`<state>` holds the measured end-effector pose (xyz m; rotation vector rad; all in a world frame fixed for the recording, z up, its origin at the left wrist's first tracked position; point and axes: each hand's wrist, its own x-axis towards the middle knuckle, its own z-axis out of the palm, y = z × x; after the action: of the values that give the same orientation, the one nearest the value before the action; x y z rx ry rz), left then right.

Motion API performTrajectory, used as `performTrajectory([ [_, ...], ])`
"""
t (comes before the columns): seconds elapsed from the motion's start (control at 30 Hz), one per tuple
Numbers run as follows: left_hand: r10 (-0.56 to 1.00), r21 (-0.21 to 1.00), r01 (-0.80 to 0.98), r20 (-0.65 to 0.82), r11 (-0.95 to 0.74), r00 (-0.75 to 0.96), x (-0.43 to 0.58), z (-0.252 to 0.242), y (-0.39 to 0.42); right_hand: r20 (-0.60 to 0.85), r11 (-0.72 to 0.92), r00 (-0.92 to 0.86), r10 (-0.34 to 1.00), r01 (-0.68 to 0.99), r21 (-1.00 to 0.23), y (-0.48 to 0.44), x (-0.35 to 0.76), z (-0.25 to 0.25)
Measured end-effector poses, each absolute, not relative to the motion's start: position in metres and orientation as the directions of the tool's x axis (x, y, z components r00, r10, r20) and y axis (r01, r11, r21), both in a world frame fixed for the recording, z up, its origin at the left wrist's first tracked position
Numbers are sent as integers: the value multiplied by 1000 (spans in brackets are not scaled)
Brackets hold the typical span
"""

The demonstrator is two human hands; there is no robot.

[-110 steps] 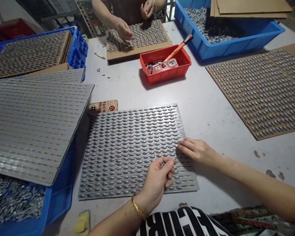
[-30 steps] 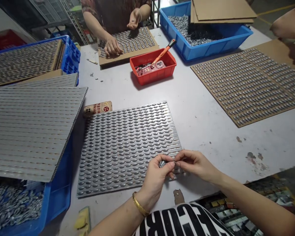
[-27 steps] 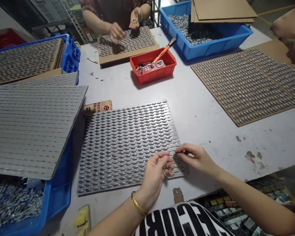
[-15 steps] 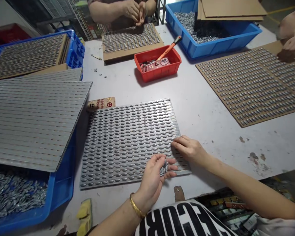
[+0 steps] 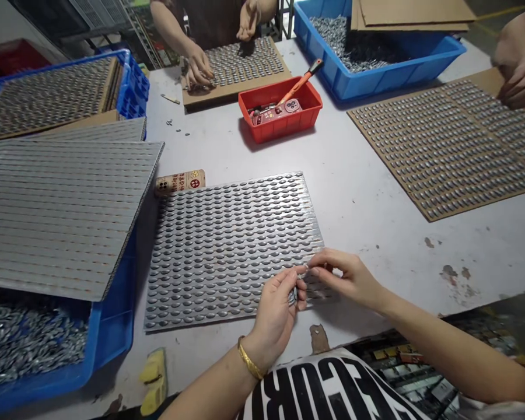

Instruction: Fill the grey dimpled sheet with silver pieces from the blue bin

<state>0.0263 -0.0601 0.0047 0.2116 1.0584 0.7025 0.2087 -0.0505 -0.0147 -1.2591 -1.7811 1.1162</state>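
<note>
In front of me lies a silver-grey board (image 5: 227, 256) set with rows of small oval metal pieces. Over its lower right part, my left hand (image 5: 280, 300) is curled around a few loose shiny metal pieces (image 5: 293, 294). My right hand (image 5: 347, 277) meets the left fingertips, with thumb and index finger pinched together. What that pinch holds is too small to make out. A printed tan phone-shaped case (image 5: 181, 182) lies against the board's far left edge.
At left, a blue crate (image 5: 111, 321) holds loose metal pieces beneath a tilted grey board (image 5: 65, 216). A red tray (image 5: 280, 121) with an orange-handled tool stands beyond my board. Co-workers' hands touch a far board (image 5: 240, 64) and a right-hand board (image 5: 455, 146).
My right hand has moved off the board's right edge to the left fingertips. My left fingers have curled in. Across the table, a co-worker's hands have parted, one lowering to the board.
</note>
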Motion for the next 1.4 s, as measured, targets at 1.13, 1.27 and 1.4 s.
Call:
performTrajectory([
  [1.13, 622, 514, -385, -743, 767, 248, 29, 10, -74, 372, 641, -543, 753, 733, -228, -46, 220, -51],
  [1.27, 629, 523, -368, -722, 768, 287, 28, 6, -74, 312, 649, -578, 754, 731, -213, -45, 224, -50],
  [1.4, 632, 526, -362, -710, 769, 310, 27, 5, -74, 290, 635, -568, 771, 723, -273, -45, 228, -49],
])
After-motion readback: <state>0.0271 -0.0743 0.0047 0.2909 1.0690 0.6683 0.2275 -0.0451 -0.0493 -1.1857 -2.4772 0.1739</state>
